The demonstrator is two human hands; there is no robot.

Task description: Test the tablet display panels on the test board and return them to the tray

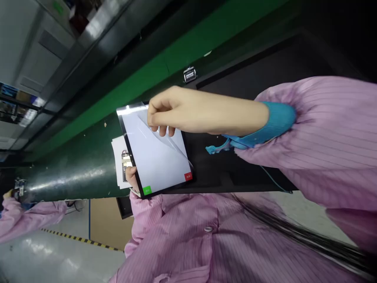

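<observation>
On my feed, the right hand (165, 112) pinches clear film (170, 143) over the tablet (156, 169) (lit white). My left hand (132, 179) grips its left edge, at the near side of the desk (85, 173).

Tablet (156, 169) seemingly over paper's (118, 157) edge

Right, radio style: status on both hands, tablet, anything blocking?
Left hand gripping tablet edge. Right hand pinching clear film, partly lifted off lit screen. Right hand hiding part of screen.

Green bench (73, 173), small silvery device (190, 74), yellow-and-black floor tape (79, 238) and a co-worker's pink sleeve (44, 216)
</observation>
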